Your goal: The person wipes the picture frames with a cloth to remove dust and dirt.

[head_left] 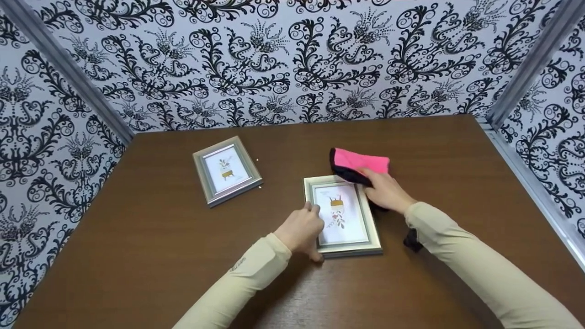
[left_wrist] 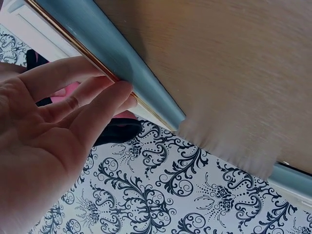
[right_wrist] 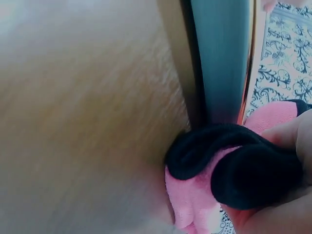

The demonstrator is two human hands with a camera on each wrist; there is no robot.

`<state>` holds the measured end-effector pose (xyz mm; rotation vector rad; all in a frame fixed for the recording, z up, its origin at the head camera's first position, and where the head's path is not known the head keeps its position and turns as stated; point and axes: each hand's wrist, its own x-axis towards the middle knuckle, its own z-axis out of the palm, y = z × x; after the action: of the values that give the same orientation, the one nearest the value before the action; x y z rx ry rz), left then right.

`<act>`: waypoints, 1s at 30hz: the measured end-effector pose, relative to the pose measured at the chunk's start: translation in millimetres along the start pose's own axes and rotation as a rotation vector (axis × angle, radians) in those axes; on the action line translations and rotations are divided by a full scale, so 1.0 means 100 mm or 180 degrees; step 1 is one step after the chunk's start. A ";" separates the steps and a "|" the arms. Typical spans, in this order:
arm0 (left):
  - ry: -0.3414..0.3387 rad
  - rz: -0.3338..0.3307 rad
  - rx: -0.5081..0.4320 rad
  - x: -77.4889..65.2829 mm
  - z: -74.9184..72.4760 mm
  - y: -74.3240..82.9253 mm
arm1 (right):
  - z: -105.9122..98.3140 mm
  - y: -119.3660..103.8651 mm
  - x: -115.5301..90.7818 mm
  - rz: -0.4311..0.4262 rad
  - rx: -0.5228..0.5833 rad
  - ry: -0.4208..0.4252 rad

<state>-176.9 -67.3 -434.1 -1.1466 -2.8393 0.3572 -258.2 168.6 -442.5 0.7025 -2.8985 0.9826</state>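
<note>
A picture frame [head_left: 373,224] with a pale cream border lies on the table, its chair-and-plant print upside down as I see it. My left hand [head_left: 302,228] grips its left side, the fingers on the edge and the thumb by the near corner. The left wrist view has the fingers [left_wrist: 105,97] bent against the frame's blue-grey side [left_wrist: 141,73]. In my right hand [head_left: 386,189] is a folded pink cloth [head_left: 363,161] with black trim, held at the frame's far right corner. The right wrist view shows the cloth's black folds [right_wrist: 258,175] bunched between fingers and thumb.
A second picture frame [head_left: 253,167] lies farther left, with small white specks beside it. Brown wood tabletop [head_left: 160,256] surrounds both. Patterned panels [head_left: 274,59] close off the back and sides. Something small and black [head_left: 412,241] shows below the right forearm.
</note>
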 end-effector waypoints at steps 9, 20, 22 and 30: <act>0.0027 0.0005 0.0045 0.01 -0.01 0.01 | -0.02 -0.09 -0.27 -0.0025 -0.0119 -0.0135; 0.0149 -0.0018 0.0092 -0.02 0.00 0.02 | 0.07 -0.46 -0.96 -0.0575 -0.0732 -0.0021; 0.0135 -0.0033 0.0084 -0.02 0.01 0.03 | 0.08 -0.50 -1.05 -0.0644 -0.0862 -0.0015; 0.0113 -0.0090 0.0116 -0.01 0.02 0.05 | 0.10 -0.45 -1.05 -0.0594 -0.1052 0.0145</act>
<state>-173.4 -64.7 -436.7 -1.0940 -2.8034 0.3813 -143.5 174.4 -439.4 0.8876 -2.7901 0.4781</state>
